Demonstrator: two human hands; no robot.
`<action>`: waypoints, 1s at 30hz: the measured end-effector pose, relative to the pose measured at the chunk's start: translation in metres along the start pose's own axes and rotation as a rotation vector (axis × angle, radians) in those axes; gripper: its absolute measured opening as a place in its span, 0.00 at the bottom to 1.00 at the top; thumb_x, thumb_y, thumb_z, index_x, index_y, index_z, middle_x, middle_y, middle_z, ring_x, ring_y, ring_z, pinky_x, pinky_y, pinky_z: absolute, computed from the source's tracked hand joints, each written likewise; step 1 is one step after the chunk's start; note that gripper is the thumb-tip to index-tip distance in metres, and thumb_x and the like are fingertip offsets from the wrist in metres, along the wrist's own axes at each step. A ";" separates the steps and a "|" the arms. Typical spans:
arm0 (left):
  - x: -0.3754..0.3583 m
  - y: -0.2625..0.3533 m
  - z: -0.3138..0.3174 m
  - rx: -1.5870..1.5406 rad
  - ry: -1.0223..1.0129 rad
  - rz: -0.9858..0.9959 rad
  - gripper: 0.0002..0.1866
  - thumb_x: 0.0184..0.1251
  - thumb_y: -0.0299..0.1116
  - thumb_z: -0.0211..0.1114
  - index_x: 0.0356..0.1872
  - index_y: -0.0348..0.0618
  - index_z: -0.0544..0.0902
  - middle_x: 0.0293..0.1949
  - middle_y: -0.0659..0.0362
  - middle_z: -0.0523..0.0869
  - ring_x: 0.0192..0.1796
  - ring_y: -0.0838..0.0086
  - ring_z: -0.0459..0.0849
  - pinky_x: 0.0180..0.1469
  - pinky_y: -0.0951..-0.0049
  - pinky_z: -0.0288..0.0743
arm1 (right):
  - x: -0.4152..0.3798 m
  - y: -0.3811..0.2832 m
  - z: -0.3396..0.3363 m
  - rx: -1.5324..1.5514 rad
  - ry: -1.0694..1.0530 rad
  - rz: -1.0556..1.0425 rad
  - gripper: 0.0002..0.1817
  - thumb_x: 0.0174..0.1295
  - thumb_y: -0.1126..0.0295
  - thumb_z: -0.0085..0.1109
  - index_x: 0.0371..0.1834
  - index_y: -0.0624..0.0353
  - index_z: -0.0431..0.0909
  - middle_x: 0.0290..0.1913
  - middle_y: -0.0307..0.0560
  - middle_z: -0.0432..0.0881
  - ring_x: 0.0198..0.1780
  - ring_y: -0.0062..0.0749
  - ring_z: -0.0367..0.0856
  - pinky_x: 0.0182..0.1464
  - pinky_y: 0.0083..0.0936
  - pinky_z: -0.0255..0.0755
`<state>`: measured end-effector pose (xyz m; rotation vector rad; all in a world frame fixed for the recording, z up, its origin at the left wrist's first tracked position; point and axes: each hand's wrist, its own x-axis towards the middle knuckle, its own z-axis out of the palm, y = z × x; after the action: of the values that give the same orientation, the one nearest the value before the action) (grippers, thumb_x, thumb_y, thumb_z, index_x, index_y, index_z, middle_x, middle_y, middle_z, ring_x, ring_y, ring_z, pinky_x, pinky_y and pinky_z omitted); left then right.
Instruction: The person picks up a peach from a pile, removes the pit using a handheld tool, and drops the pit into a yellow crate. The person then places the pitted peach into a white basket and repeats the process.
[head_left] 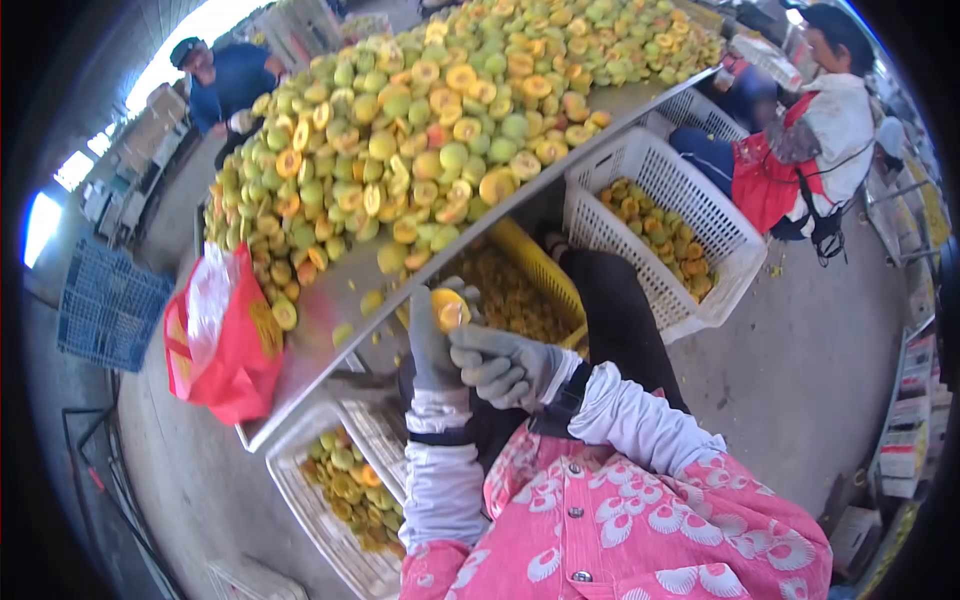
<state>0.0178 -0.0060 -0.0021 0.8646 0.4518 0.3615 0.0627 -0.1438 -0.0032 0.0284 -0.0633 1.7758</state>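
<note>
My left hand (431, 345), in a grey glove, is closed on a halved yellow peach (450, 309) whose orange cut face shows. Close against it is my right hand (507, 366), also gloved in grey, with the fingers curled in; whatever they hold is hidden. Just beyond both hands, a big heap of halved green and yellow peaches (400, 150) covers the metal table (335, 350). Under the table's edge and beyond my hands, a yellow crate (545, 265) holds a mass of brownish-yellow bits.
White crates with peach pieces stand at the right (735, 265) and lower left (300, 490). A red bag (235, 340) hangs at the table's left corner. One person (800, 150) sits at the right, another (225, 85) is far left. A blue crate (110, 305) stands left.
</note>
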 end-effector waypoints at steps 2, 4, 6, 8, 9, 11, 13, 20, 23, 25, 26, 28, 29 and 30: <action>-0.001 -0.010 -0.016 -0.004 0.109 0.059 0.29 0.79 0.58 0.46 0.50 0.38 0.79 0.38 0.56 0.86 0.29 0.76 0.81 0.31 0.78 0.77 | -0.009 0.005 0.004 -0.128 0.089 -0.079 0.18 0.78 0.50 0.44 0.39 0.52 0.71 0.19 0.28 0.60 0.16 0.12 0.55 0.17 0.12 0.53; -0.010 0.000 -0.016 0.348 0.091 0.257 0.28 0.79 0.57 0.46 0.51 0.38 0.78 0.39 0.56 0.85 0.33 0.74 0.82 0.32 0.78 0.77 | -0.014 0.009 0.014 -0.431 0.451 -0.243 0.18 0.75 0.49 0.48 0.43 0.53 0.72 0.23 0.30 0.66 0.22 0.15 0.63 0.27 0.17 0.63; -0.019 0.004 -0.015 0.357 0.109 0.216 0.27 0.79 0.55 0.48 0.51 0.37 0.78 0.39 0.57 0.85 0.34 0.73 0.82 0.32 0.79 0.77 | -0.005 0.005 0.005 -0.701 0.682 -0.326 0.17 0.74 0.50 0.50 0.44 0.54 0.73 0.24 0.30 0.68 0.22 0.17 0.65 0.28 0.19 0.65; -0.005 -0.012 -0.032 0.445 0.099 0.367 0.23 0.79 0.50 0.51 0.50 0.37 0.80 0.38 0.58 0.84 0.38 0.74 0.82 0.36 0.78 0.77 | 0.002 0.001 -0.013 -1.343 1.002 -0.477 0.16 0.73 0.54 0.53 0.42 0.57 0.72 0.27 0.43 0.80 0.26 0.35 0.81 0.32 0.33 0.73; -0.006 -0.012 -0.032 0.447 0.100 0.366 0.23 0.79 0.50 0.51 0.50 0.37 0.80 0.38 0.58 0.84 0.38 0.74 0.82 0.36 0.78 0.77 | 0.004 0.002 -0.012 -1.341 1.000 -0.477 0.16 0.73 0.54 0.53 0.42 0.57 0.72 0.27 0.43 0.80 0.26 0.35 0.81 0.32 0.33 0.73; -0.009 -0.015 -0.027 0.460 0.149 0.414 0.18 0.79 0.44 0.53 0.48 0.37 0.80 0.38 0.59 0.83 0.38 0.75 0.82 0.39 0.77 0.77 | 0.008 0.007 -0.011 -1.752 1.123 -0.596 0.15 0.71 0.56 0.54 0.44 0.59 0.72 0.32 0.60 0.83 0.36 0.57 0.84 0.38 0.46 0.74; -0.011 -0.016 -0.021 0.362 0.229 0.347 0.16 0.78 0.42 0.53 0.47 0.38 0.80 0.38 0.59 0.83 0.38 0.76 0.81 0.41 0.76 0.76 | 0.009 0.010 -0.014 -1.759 1.139 -0.557 0.16 0.71 0.56 0.54 0.45 0.59 0.71 0.34 0.65 0.83 0.40 0.61 0.82 0.39 0.48 0.73; -0.015 -0.030 -0.019 0.223 0.421 0.354 0.13 0.77 0.39 0.56 0.46 0.37 0.78 0.37 0.59 0.81 0.37 0.77 0.80 0.40 0.77 0.77 | 0.019 0.018 -0.034 -1.713 1.126 -0.510 0.17 0.71 0.54 0.52 0.47 0.59 0.69 0.36 0.68 0.82 0.44 0.67 0.80 0.43 0.53 0.72; -0.020 -0.027 -0.015 0.249 0.439 0.377 0.13 0.77 0.39 0.56 0.47 0.37 0.77 0.36 0.59 0.81 0.36 0.77 0.80 0.39 0.77 0.77 | 0.019 0.020 -0.025 -1.625 1.125 -0.447 0.17 0.71 0.54 0.52 0.46 0.59 0.69 0.36 0.69 0.82 0.45 0.68 0.80 0.43 0.53 0.72; -0.020 -0.026 -0.013 0.231 0.437 0.375 0.13 0.77 0.39 0.56 0.47 0.37 0.77 0.36 0.59 0.81 0.36 0.76 0.80 0.39 0.77 0.77 | 0.021 0.020 -0.029 -1.627 1.118 -0.449 0.17 0.71 0.54 0.52 0.47 0.58 0.69 0.36 0.69 0.82 0.44 0.68 0.80 0.43 0.54 0.72; -0.020 -0.027 -0.013 0.213 0.428 0.373 0.13 0.78 0.39 0.56 0.47 0.37 0.77 0.36 0.59 0.81 0.36 0.76 0.80 0.39 0.77 0.77 | 0.022 0.020 -0.031 -1.627 1.116 -0.458 0.17 0.71 0.54 0.52 0.47 0.58 0.69 0.36 0.69 0.82 0.44 0.68 0.80 0.43 0.54 0.72; -0.018 -0.029 -0.014 0.239 0.439 0.375 0.14 0.77 0.39 0.56 0.47 0.37 0.77 0.36 0.59 0.81 0.35 0.76 0.80 0.39 0.77 0.76 | 0.023 0.019 -0.035 -1.677 1.140 -0.455 0.17 0.71 0.54 0.52 0.47 0.58 0.69 0.36 0.69 0.82 0.44 0.67 0.80 0.43 0.54 0.72; -0.018 -0.028 -0.013 0.265 0.448 0.381 0.14 0.77 0.39 0.56 0.47 0.36 0.77 0.36 0.58 0.81 0.35 0.76 0.80 0.39 0.77 0.76 | 0.024 0.019 -0.037 -1.731 1.161 -0.455 0.17 0.71 0.54 0.52 0.47 0.58 0.69 0.36 0.69 0.82 0.43 0.67 0.81 0.43 0.54 0.72; -0.019 -0.028 -0.010 0.265 0.448 0.380 0.14 0.77 0.39 0.56 0.47 0.36 0.77 0.36 0.58 0.81 0.35 0.76 0.80 0.39 0.77 0.76 | 0.026 0.018 -0.041 -1.730 1.162 -0.454 0.17 0.71 0.54 0.52 0.47 0.58 0.69 0.36 0.69 0.82 0.43 0.67 0.81 0.43 0.54 0.72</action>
<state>-0.0003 -0.0253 -0.0253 1.1336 0.7629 0.8691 0.0402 -0.1194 -0.0429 -1.9753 -0.6395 0.5963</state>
